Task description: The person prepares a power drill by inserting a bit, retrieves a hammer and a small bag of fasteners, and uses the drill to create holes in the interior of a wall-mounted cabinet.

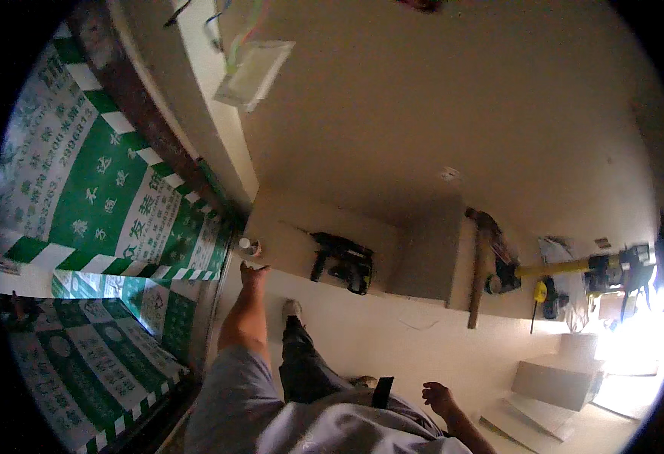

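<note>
My left hand (254, 274) reaches forward at the left, its thumb and fingers apart. Just beyond the fingertips is a small white round object (249, 246), like a cup or a roll, on the ledge (275, 250); a gap seems to separate them. Right of it on the same ledge lies a black power drill (343, 261) with a long thin bit pointing left. Near my waist, my right hand (439, 397) hangs with loosely bent fingers, nothing visible in it. A hammer (485, 261) with a long handle is farther right, away from both hands.
Green and white printed sheeting (109, 174) covers the left side. Tools at the right include a yellow-handled screwdriver (539, 295) and a yellow bar (559, 268). Cardboard boxes (551, 382) stand on the floor at the lower right. Wires hang by a wall cover plate (255, 74).
</note>
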A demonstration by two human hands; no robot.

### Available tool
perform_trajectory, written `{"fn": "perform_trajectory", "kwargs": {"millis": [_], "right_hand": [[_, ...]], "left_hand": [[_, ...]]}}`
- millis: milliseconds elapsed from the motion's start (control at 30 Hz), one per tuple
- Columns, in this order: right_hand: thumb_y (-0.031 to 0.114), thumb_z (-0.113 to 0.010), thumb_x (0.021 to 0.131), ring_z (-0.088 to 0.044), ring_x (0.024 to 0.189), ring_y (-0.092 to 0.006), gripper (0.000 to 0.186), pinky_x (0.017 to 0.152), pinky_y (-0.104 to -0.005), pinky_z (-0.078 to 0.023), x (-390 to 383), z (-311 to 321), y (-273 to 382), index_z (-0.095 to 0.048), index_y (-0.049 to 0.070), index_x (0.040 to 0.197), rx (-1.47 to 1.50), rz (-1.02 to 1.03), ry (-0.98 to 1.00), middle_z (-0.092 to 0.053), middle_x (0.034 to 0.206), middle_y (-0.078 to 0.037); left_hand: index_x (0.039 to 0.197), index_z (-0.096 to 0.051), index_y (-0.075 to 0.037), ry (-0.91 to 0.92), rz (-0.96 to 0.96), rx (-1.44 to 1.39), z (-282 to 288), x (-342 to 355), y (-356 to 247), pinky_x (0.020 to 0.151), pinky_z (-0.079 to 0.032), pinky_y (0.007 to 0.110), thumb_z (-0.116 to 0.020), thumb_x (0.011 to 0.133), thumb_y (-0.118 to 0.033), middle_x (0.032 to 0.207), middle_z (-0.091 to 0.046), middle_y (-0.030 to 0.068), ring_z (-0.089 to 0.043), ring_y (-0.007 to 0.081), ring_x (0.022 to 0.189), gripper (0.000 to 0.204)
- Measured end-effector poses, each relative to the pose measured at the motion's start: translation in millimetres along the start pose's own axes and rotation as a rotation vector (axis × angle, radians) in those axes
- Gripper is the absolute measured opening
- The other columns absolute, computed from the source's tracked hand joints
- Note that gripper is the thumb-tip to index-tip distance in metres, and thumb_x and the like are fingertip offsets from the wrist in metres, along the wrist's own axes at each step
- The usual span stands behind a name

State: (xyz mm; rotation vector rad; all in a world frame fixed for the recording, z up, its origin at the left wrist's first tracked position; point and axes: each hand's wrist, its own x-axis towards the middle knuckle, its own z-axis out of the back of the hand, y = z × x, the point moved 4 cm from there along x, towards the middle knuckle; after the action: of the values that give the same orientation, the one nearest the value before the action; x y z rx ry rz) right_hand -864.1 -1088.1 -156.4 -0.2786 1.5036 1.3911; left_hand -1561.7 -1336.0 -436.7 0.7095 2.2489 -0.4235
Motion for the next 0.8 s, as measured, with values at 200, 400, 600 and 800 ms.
{"fn": "perform_trajectory", "kwargs": {"millis": [200,400,600,800], "right_hand": [[0.023,-0.069,0.096,-0.07,0.081,-0.021,0.039,0.069,-0.0325,-0.055,-77.2,57.5,-162.1,-0.062,0.002,0.128,0.157,-0.069,-0.252,-0.074,0.1,-0.011],[0.042,-0.067,0.093,-0.07,0.079,-0.0204,0.048,0.072,-0.0364,-0.056,-134.8,98.5,-290.7,-0.065,0.009,0.128,0.056,-0.194,-0.443,-0.074,0.097,-0.01],[0.038,-0.067,0.094,-0.068,0.072,-0.0171,0.044,0.062,-0.0355,-0.054,-211.5,132.5,-396.7,-0.066,0.01,0.127,0.328,-0.375,-0.487,-0.075,0.097,-0.008],[0.035,-0.067,0.093,-0.068,0.071,-0.0183,0.04,0.057,-0.0337,-0.052,-186.3,159.2,-467.4,-0.068,0.008,0.122,0.733,-0.558,-0.556,-0.075,0.099,-0.007]], "left_hand": [[0.115,-0.068,-0.003,0.774,-0.708,2.698,60.2,-117.0,134.5,0.084,-0.054,0.045,-0.065,0.092,-0.024,0.109,-0.072,0.0175,-0.07,0.0351,0.093,0.031],[0.116,-0.068,-0.003,0.581,-0.196,2.702,80.3,-294.8,327.9,0.077,-0.053,0.046,-0.067,0.087,-0.023,0.1,-0.072,0.018,-0.069,0.0339,0.093,0.036],[0.118,-0.068,-0.004,0.961,0.268,2.812,60.7,-352.7,533.3,0.082,-0.053,0.046,-0.066,0.086,-0.028,0.104,-0.072,0.0182,-0.069,0.0343,0.097,0.04],[0.119,-0.068,-0.005,1.062,0.385,3.127,3.7,-334.2,674.5,0.088,-0.052,0.045,-0.066,0.086,-0.033,0.107,-0.072,0.0184,-0.068,0.0346,0.101,0.044]]}}
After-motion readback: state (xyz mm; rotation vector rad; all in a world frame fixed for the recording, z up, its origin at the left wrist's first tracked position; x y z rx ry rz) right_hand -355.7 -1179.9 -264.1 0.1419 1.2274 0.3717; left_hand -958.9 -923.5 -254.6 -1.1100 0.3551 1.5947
